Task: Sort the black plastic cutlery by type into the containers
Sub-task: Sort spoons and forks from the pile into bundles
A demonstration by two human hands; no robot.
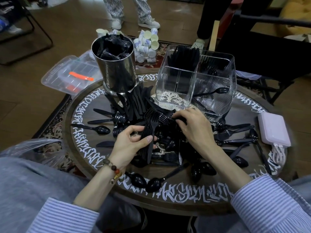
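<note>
1. The left hand [133,142], at about 7 o'clock from the worktop's centre, has its fingers and thumb curled round a stack of forks [149,126], tines pointing toward 12 o'clock.
2. The right hand [193,126], near the centre, has its fingers bent down on a second bundle of forks [165,116] in the loose cutlery pile [134,105]; it seems to pinch them, though the grip is partly hidden.
3. The round worktop [80,125] carries scattered black spoons [102,129], knives and forks all round the hands.
4. A metal canister [117,64] stands at 11 o'clock, with black wrapped items inside.
5. A clear divided container [176,84] stands at 1 o'clock; its far compartment holds black cutlery, and one spoon lies in the right-hand compartment.
6. A pale power bank [273,130] lies at 3 o'clock near the rim.
</note>
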